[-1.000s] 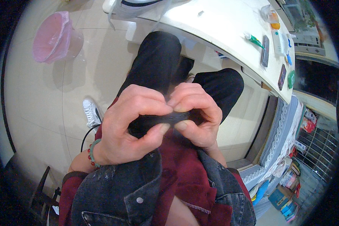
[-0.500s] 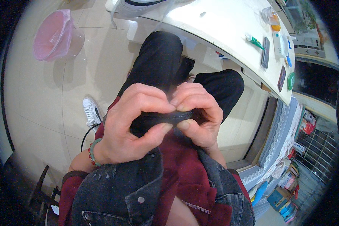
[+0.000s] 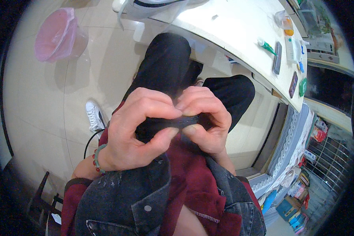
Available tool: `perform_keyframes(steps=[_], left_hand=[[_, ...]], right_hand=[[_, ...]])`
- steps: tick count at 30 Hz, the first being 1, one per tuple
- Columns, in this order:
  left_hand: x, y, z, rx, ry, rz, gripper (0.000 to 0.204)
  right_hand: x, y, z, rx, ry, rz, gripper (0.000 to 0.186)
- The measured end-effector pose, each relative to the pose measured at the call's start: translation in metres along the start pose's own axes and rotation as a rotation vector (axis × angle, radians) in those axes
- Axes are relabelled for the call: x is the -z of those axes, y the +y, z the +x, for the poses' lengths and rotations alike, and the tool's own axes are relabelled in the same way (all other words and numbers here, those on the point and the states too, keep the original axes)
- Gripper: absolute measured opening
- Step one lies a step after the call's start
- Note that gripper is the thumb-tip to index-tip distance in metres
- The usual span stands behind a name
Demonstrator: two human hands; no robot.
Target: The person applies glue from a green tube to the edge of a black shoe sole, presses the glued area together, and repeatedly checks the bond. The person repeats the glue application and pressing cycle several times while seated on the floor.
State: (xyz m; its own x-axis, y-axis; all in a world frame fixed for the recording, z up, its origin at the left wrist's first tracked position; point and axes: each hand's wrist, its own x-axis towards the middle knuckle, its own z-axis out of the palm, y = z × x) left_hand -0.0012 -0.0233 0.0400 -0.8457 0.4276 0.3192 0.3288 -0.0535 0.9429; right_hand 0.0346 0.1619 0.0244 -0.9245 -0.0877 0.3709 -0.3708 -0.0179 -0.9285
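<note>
My left hand [image 3: 135, 128] and my right hand [image 3: 208, 120] meet in front of my body, above my lap. Both pinch a thin black strip [image 3: 187, 121] between thumb and fingers, with the fingertips of the two hands almost touching. The strip looks like a folded fabric edge, though its exact kind cannot be made out. Below the hands lie a dark denim garment [image 3: 126, 196] and a dark red one [image 3: 188, 169]. A beaded bracelet [image 3: 98, 158] circles my left wrist.
A white table [image 3: 232, 27] stretches ahead and right, bearing a green-and-white tube [image 3: 267, 46], a dark oblong case [image 3: 277, 58], a phone [image 3: 293, 84] and a white translucent item [image 3: 155, 8]. A pink-lined bin [image 3: 63, 37] stands on the floor at left. Cluttered shelves [image 3: 303, 196] are at right.
Both hands keep their pinch on the black strip with only a very slight shift of the fingertips. The table appears a little lower in the view.
</note>
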Motion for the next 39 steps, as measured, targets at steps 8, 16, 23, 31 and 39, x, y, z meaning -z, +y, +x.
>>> perform_keyframes(steps=[8, 16, 23, 31, 39], left_hand=[[0.009, -0.005, 0.005, 0.075, 0.017, -0.07, 0.029], [0.017, -0.008, 0.008, 0.135, 0.013, -0.154, 0.026], [0.002, 0.002, 0.009, 0.178, -0.114, -0.127, 0.027], [-0.02, 0.021, -0.007, 0.197, -0.065, 0.08, 0.026], [-0.003, 0.026, -0.025, 0.229, 0.131, 0.079, 0.024]], right_hand=[[-0.006, -0.001, 0.014, -0.096, 0.007, -0.011, 0.028], [-0.016, -0.005, 0.019, -0.164, 0.042, -0.082, 0.026], [-0.011, -0.01, -0.007, -0.147, 0.177, -0.013, 0.025], [0.008, -0.01, -0.022, -0.042, 0.1, 0.064, 0.023], [-0.016, 0.008, -0.002, 0.022, 0.026, 0.139, 0.024]])
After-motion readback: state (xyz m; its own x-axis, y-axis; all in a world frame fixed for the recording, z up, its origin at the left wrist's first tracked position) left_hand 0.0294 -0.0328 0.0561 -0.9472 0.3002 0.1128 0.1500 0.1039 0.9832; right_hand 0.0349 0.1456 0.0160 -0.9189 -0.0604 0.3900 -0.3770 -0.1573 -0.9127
